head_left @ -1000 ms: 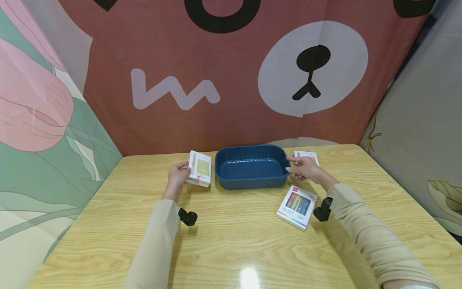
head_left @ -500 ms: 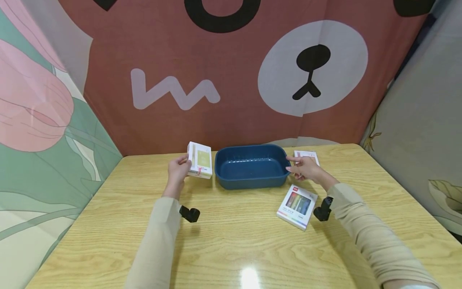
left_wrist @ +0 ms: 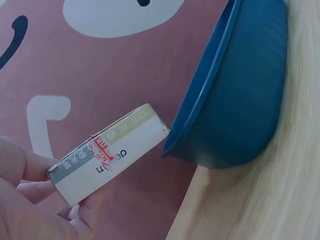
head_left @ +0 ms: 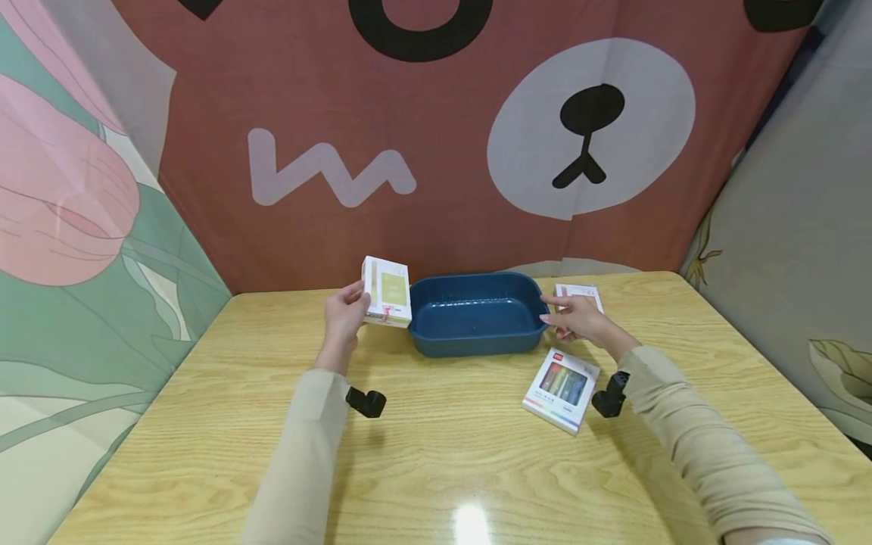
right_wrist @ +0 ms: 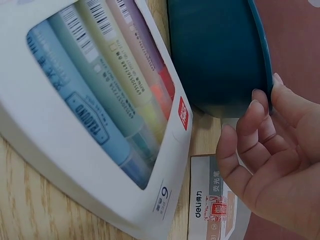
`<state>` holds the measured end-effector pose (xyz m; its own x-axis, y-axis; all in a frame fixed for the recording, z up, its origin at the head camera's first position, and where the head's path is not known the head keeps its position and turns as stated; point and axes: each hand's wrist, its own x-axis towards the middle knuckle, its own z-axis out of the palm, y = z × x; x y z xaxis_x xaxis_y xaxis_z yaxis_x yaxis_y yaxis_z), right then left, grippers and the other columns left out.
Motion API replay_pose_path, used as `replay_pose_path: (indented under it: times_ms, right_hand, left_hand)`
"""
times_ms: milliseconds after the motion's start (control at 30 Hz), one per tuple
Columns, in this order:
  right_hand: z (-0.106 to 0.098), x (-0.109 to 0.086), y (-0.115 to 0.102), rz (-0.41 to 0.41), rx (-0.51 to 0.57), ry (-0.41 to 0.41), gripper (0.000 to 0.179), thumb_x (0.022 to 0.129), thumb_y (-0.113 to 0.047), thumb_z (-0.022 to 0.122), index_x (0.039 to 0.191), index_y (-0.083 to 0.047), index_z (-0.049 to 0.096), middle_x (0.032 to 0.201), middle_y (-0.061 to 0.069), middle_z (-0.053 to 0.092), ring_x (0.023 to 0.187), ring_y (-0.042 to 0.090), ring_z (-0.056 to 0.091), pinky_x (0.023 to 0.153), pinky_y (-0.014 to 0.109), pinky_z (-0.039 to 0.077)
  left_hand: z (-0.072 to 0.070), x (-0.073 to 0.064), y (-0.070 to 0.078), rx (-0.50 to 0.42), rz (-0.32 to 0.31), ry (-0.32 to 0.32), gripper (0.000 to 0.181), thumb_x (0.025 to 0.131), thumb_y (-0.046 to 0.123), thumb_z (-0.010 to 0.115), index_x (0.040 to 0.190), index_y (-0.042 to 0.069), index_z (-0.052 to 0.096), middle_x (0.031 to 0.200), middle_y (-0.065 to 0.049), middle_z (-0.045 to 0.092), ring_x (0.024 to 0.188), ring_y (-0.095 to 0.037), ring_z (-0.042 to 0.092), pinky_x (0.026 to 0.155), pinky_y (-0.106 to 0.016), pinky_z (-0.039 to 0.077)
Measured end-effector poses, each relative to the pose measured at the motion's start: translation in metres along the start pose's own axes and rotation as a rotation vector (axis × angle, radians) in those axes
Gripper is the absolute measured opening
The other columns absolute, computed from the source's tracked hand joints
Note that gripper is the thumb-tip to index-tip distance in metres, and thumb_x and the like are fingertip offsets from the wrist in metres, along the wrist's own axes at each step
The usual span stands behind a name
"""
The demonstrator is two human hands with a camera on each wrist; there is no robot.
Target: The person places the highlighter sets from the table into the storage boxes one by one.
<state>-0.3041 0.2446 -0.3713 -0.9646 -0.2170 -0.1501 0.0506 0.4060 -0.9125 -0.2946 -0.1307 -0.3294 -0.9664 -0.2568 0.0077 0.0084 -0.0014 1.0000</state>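
Note:
My left hand [head_left: 345, 314] grips a white highlighter box [head_left: 387, 292] with a yellow-green panel by its left edge, thumb on one side and fingers on the other. The box is raised off the table, tilted, its right side at the left rim of a blue plastic basin [head_left: 477, 344]. In the left wrist view, a corner of the box [left_wrist: 112, 155] meets or overlaps the basin's rim [left_wrist: 192, 110]; contact is unclear. My right hand [head_left: 575, 316] pinches the basin's right rim between thumb and fingers, as the right wrist view shows.
A second highlighter box [head_left: 579, 291] lies behind my right hand, partly hidden. Nearer, a windowed box of coloured highlighters [head_left: 562, 390] lies flat in front of the basin's right end. The wooden table [head_left: 422, 454] ends at a printed cloth backdrop [head_left: 327, 242].
My left hand has lifted the highlighter box and carried it right, up to the basin's left rim. My right hand and the basin have stayed in place.

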Motion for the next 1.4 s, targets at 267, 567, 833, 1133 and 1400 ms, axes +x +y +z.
replay_pose_path:
  times_ms: [267,567,833,1133,1400]
  right_hand:
    - [0.0,-0.002,-0.002,0.0,0.0,-0.006,0.057,0.09,-0.01,0.055,0.139,-0.001,0.028,0.064,0.009,0.055,0.048,0.014,0.047,0.048,0.03,0.041]
    - [0.0,-0.002,-0.002,-0.003,-0.003,-0.012,0.057,0.09,-0.01,0.054,0.139,-0.001,0.027,0.061,0.009,0.054,0.047,0.014,0.047,0.046,0.029,0.04]
    - [-0.001,-0.003,-0.003,0.003,0.0,-0.008,0.058,0.089,-0.012,0.056,0.139,-0.001,0.028,0.059,0.008,0.054,0.047,0.013,0.047,0.047,0.03,0.04]
    - [0.001,-0.003,-0.003,0.009,-0.021,0.003,0.056,0.09,-0.011,0.054,0.139,-0.002,0.029,0.058,0.007,0.053,0.048,0.015,0.047,0.048,0.03,0.041]
    - [0.001,-0.004,-0.004,-0.003,-0.023,0.002,0.056,0.09,-0.011,0.054,0.139,-0.001,0.029,0.064,0.009,0.057,0.048,0.014,0.048,0.049,0.031,0.044]
  left_hand:
    - [0.013,-0.004,0.003,0.017,0.005,-0.027,0.036,0.089,0.002,0.048,0.124,-0.005,0.049,0.112,-0.021,0.051,0.085,-0.022,0.052,0.057,-0.017,0.046]
    - [0.025,-0.005,0.001,0.043,0.012,-0.042,0.035,0.088,0.002,0.05,0.121,-0.006,0.051,0.108,-0.021,0.053,0.083,-0.02,0.052,0.056,-0.017,0.045]
    - [0.032,-0.005,-0.003,0.061,0.007,-0.022,0.033,0.086,0.002,0.054,0.118,-0.007,0.054,0.107,-0.021,0.055,0.085,-0.021,0.053,0.064,-0.02,0.046]
    - [0.037,-0.005,-0.01,0.127,0.017,0.001,0.029,0.085,0.004,0.057,0.112,-0.006,0.059,0.101,-0.019,0.057,0.078,-0.019,0.053,0.056,-0.019,0.045]
    - [0.041,-0.004,-0.013,0.16,0.047,0.037,0.028,0.083,0.003,0.059,0.109,-0.008,0.059,0.1,-0.021,0.058,0.084,-0.021,0.053,0.07,-0.027,0.046]
